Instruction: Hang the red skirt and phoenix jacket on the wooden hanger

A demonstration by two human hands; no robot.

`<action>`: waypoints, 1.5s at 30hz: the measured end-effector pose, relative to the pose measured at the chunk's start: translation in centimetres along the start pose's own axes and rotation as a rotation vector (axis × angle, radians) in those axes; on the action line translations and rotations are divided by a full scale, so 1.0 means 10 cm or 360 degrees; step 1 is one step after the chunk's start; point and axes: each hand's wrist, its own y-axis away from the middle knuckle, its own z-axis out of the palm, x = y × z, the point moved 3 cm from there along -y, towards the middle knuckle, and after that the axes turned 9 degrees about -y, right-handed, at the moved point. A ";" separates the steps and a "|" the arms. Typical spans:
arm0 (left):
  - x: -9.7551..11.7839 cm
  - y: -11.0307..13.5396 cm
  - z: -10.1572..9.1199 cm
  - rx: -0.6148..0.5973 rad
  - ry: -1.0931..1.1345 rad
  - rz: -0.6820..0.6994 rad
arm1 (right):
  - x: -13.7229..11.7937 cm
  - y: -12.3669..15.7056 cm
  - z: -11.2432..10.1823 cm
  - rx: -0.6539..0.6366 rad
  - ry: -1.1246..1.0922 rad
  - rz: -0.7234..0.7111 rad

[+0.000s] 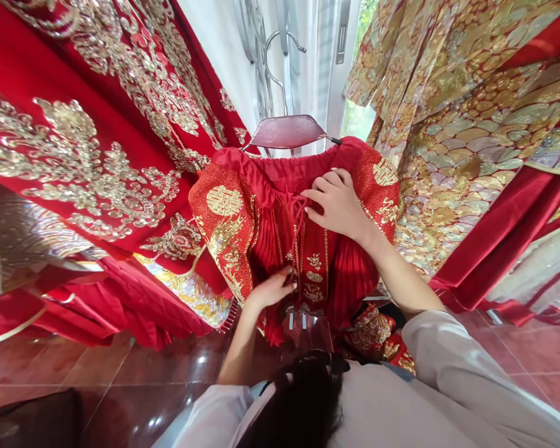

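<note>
A red pleated skirt (266, 236) with gold embroidery hangs from a dark red hanger (287, 130) with a metal hook, straight ahead of me. My right hand (338, 202) rests on the skirt's waistband, fingers pinched on a thin red drawstring (300, 208) at the waist. My left hand (273, 289) is lower down, fingers curled on the pleated fabric near the skirt's middle panel. Both my sleeves are white.
Red garments with heavy gold and silver embroidery (88, 143) hang at the left. Gold-patterned robes (462, 124) hang at the right. A window (354, 74) stands behind the hanger. The floor (121, 386) is glossy reddish tile. More embroidered cloth (378, 336) lies below the skirt.
</note>
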 end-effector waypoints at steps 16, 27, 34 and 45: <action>0.59 0.08 -1.25 0.1086 -0.0515 0.0814 | -0.77 0.90 -0.42 -0.1216 -0.1055 -0.0534; 0.61 0.10 -1.30 0.0807 -0.0737 0.0758 | -0.50 0.54 0.17 -0.0412 -0.0889 0.0582; 0.61 0.13 -1.28 0.0709 -0.0650 0.0824 | -0.49 0.53 0.34 0.0035 -0.0701 0.0783; 0.61 0.14 -1.25 0.0660 -0.0502 0.0902 | -0.61 0.58 0.41 0.0287 -0.0862 0.0960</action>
